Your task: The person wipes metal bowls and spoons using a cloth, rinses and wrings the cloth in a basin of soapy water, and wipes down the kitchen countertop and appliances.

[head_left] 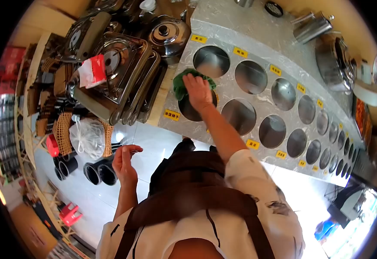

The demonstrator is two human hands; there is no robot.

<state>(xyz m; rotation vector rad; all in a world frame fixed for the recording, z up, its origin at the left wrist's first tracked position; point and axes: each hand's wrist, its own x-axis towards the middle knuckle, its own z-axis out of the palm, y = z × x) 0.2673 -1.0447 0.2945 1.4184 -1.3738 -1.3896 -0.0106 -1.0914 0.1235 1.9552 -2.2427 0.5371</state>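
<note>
My right hand point(198, 91) presses down on a green cloth point(179, 84), its fingers spread over it. The cloth lies on the grey stone counter point(177, 125) between two round metal wells, partly over the rim of the nearer well point(190, 110). Above it is the other well point(212, 61) of that first pair. My left hand point(126, 164) hangs in the air to the left of my body, over the floor. Its fingers are loosely bent and apart, with nothing seen in them.
Yellow labels point(171, 114) mark the rows of wells running right. Stacked portable gas stoves point(123, 64) with a red-and-white packet point(92, 71) stand left, beside a metal kettle point(166, 35). A metal pitcher point(313, 27) stands on the raised ledge. A bagged basket point(87, 137) sits lower left.
</note>
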